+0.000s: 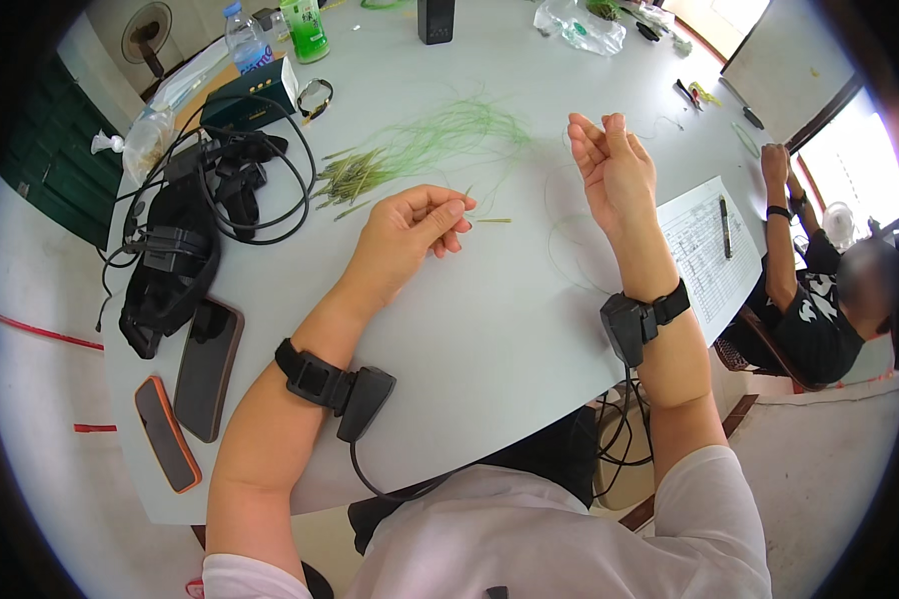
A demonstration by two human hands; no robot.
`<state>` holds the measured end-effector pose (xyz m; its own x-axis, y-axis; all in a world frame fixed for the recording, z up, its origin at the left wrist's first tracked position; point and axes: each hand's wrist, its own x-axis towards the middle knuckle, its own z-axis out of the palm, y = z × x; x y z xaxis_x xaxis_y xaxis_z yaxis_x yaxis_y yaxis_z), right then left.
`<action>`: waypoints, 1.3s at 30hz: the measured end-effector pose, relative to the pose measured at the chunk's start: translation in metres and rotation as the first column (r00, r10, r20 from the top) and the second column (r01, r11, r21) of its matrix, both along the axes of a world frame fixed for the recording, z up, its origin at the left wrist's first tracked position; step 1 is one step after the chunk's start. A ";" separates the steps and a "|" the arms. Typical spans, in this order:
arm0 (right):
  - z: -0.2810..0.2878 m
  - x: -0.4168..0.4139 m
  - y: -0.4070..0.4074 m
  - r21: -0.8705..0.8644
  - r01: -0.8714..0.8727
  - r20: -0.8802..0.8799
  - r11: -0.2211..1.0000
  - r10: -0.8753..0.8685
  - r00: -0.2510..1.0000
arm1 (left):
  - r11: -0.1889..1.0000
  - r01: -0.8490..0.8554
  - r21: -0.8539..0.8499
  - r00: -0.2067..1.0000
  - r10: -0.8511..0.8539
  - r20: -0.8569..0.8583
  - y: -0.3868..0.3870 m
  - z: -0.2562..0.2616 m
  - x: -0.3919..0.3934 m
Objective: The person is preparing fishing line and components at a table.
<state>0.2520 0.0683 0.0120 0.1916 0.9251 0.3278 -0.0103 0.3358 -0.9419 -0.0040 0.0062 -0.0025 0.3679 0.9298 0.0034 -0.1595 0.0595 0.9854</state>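
My left hand (419, 223) is above the table, with thumb and index finger pinched on a short greenish stick (469, 192); only the stick's tip shows. Just right of those fingers, a loose thin stick (493, 220) lies flat. Left and beyond the hand is a pile of thin olive-green sticks (353, 176), with tangled green threads (461, 135) trailing rightward from it. My right hand (616, 176) is raised palm inward, thumb and index tips together. A hair-fine thread (547, 191) runs by these fingers and loops down across the tabletop; the pinch point itself is too small to see clearly.
A black strap harness (172, 247) with cables, two phones (208, 367) and a dark green box (251, 96) occupy the left side. Bottles (305, 30) stand behind. A printed sheet (700, 262) with a pen (725, 224) lies right, near a seated person (816, 299). Cables (628, 419) hang from my wristbands.
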 end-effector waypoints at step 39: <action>0.018 -0.034 -0.032 0.200 -0.372 0.700 0.906 0.134 0.702 | 0.963 0.151 -0.224 0.986 -0.130 0.106 -0.003 0.010 -0.005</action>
